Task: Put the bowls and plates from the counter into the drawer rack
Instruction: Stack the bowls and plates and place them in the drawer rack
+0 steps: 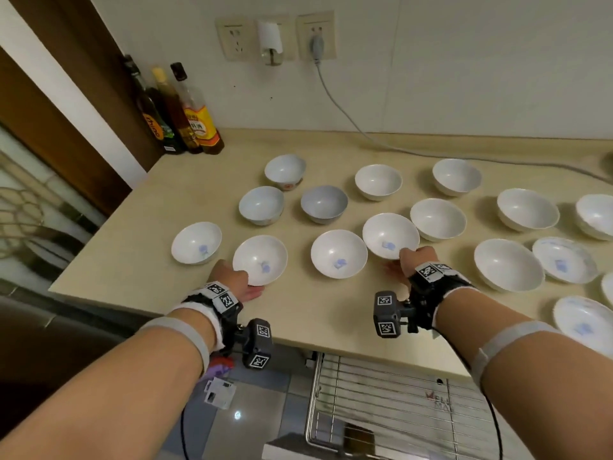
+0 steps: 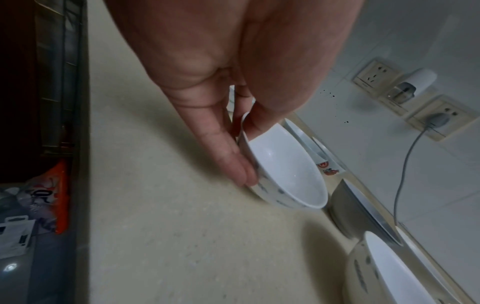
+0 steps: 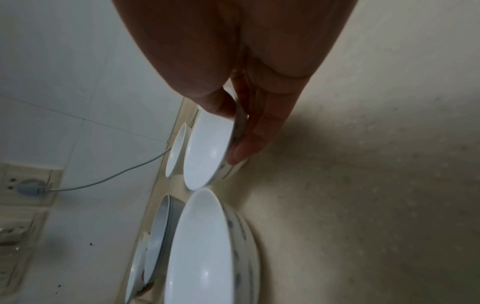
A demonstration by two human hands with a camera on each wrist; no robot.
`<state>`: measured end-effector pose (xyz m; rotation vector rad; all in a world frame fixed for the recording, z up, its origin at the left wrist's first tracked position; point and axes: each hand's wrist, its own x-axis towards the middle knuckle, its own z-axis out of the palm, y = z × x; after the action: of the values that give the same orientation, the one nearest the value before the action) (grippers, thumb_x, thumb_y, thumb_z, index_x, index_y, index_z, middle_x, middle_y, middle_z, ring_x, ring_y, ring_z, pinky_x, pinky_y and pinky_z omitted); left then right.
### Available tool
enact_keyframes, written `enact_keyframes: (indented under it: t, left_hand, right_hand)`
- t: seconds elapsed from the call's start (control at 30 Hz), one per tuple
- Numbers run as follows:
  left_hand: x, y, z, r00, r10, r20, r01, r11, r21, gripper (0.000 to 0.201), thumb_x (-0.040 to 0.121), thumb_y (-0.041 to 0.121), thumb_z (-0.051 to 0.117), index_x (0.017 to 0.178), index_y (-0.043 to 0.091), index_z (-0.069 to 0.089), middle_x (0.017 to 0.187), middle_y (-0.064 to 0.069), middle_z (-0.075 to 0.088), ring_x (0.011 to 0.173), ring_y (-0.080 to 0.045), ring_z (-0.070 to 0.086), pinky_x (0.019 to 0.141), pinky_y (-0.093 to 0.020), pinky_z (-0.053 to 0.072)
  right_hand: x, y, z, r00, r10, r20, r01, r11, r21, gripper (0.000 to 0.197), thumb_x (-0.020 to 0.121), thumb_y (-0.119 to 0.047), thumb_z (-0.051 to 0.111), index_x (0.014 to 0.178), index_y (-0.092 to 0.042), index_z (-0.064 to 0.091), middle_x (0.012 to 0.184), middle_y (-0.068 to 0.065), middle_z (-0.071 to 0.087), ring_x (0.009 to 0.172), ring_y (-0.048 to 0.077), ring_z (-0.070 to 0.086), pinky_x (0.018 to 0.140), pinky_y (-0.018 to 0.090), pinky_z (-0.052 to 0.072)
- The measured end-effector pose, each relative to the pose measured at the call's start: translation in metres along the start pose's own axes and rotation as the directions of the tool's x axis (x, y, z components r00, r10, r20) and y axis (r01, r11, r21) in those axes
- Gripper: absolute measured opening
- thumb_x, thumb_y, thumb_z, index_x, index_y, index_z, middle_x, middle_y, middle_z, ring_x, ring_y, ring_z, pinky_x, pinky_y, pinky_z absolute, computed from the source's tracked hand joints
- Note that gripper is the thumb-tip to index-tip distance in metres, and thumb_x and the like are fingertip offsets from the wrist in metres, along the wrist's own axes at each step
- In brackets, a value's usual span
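Beige counter [image 1: 159, 207] carries many white bowls and a few plates, wire drawer rack [image 1: 381, 400] pulled out below its front edge. Left hand [image 1: 237, 277] pinches the near rim of a blue-marked bowl [image 1: 260, 258], thumb inside, fingers [image 2: 233, 164] on the outer wall. Right hand [image 1: 409, 260] grips the next-but-one bowl [image 1: 389, 235] the same way. Both bowls sit near the counter front

- Pale beige stone countertop [image 1: 185, 194] against white tiled wall [image 1: 464, 61].
- Three cream wall sockets [image 1: 275, 36], grey plug and cable [image 1: 335, 97] in the rightmost.
- Dark brown wooden door frame [image 1: 66, 104] at left.
- Glossy grey floor tiles [image 1: 245, 410] below.
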<state>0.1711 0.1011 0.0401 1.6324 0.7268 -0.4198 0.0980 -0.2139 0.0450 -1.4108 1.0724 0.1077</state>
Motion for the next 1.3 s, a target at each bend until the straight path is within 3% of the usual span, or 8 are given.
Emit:
enact_keyframes:
  t: [0.17,0.33,0.47,0.57,0.77,0.93,1.1,1.3]
  left_hand:
    - [-0.013,0.022,-0.002,0.994,0.057,0.092,-0.062,0.997,0.045,0.047,0.095,-0.015,0.033,0.139,0.000,0.037,0.133,-0.037,0.048,0.109,-0.057,0.061,0.083,-0.053,0.052]
    - [-0.002,0.053,-0.031,0.981,0.170,0.096,-0.172,0.985,0.019,0.030,0.094,-0.014,0.036,0.113,0.007,0.044,0.126,-0.036,0.048,0.089,-0.053,0.063,0.078,-0.053,0.053]
    - [0.014,0.068,-0.071,0.979,0.192,0.066,-0.192,0.981,-0.005,0.042,0.088,-0.018,0.039,0.121,0.005,0.049,0.129,-0.031,0.046,0.099,-0.057,0.060,0.079,-0.056,0.054]
    - [0.020,0.075,-0.101,0.984,0.175,0.023,-0.175,0.984,-0.021,0.045,0.086,-0.022,0.037,0.121,0.006,0.048,0.125,-0.028,0.046,0.098,-0.056,0.060,0.084,-0.062,0.055]
    - [0.046,0.072,-0.139,0.987,0.163,0.013,-0.163,0.981,0.101,0.041,0.095,-0.012,0.046,0.135,-0.013,0.044,0.108,-0.028,0.062,0.085,-0.036,0.069,0.076,-0.045,0.063]
    - [0.060,0.071,-0.141,0.996,0.072,0.044,-0.072,0.997,-0.002,0.046,0.086,-0.023,0.041,0.125,0.002,0.048,0.113,-0.032,0.051,0.106,-0.057,0.060,0.093,-0.058,0.053]
    - [0.078,0.068,-0.135,0.997,0.053,0.057,-0.056,0.996,0.066,0.042,0.079,-0.020,0.053,0.120,-0.016,0.048,0.097,-0.029,0.062,0.098,-0.052,0.066,0.090,-0.056,0.056]
    - [0.107,0.061,-0.132,0.996,0.087,0.008,-0.087,0.991,0.098,0.051,0.065,-0.018,0.061,0.111,0.001,0.049,0.119,-0.027,0.055,0.097,-0.056,0.064,0.078,-0.060,0.059]
  right_hand:
    - [-0.014,-0.012,0.004,0.992,-0.101,-0.076,0.107,0.992,0.072,0.041,0.087,-0.010,0.056,0.127,-0.001,0.047,0.096,0.025,0.070,0.084,0.044,0.073,0.086,0.055,0.059]
    - [-0.044,-0.031,0.016,0.980,-0.184,-0.082,0.190,0.979,0.079,0.016,0.088,-0.003,0.047,0.103,-0.004,0.053,0.095,0.029,0.069,0.076,0.045,0.073,0.081,0.054,0.061]
    - [-0.070,-0.027,0.035,0.984,-0.159,-0.077,0.164,0.984,0.069,0.020,0.090,0.003,0.049,0.108,0.001,0.056,0.101,0.029,0.066,0.072,0.044,0.071,0.067,0.047,0.064]
    - [-0.081,-0.018,0.051,0.991,-0.108,-0.075,0.108,0.994,-0.006,0.012,0.088,0.006,0.049,0.090,-0.002,0.058,0.095,0.031,0.068,0.079,0.051,0.071,0.077,0.053,0.062]
    - [-0.082,-0.002,0.076,0.980,-0.104,-0.170,0.086,0.990,-0.113,0.021,0.082,0.008,0.055,0.101,-0.001,0.054,0.081,0.029,0.068,0.074,0.050,0.073,0.079,0.055,0.061]
    - [-0.076,-0.002,0.085,0.969,-0.116,-0.219,0.073,0.978,-0.196,0.032,0.077,0.004,0.060,0.106,-0.004,0.050,0.072,0.022,0.067,0.070,0.045,0.074,0.077,0.055,0.061]
    - [-0.077,-0.008,0.091,0.969,-0.119,-0.215,0.075,0.977,-0.200,0.028,0.085,0.005,0.055,0.109,-0.008,0.047,0.075,0.017,0.060,0.071,0.043,0.074,0.079,0.053,0.062]
    - [-0.071,-0.005,0.094,0.969,-0.108,-0.221,0.058,0.974,-0.221,0.026,0.088,0.006,0.049,0.109,-0.009,0.047,0.080,0.017,0.059,0.067,0.041,0.073,0.077,0.050,0.063]
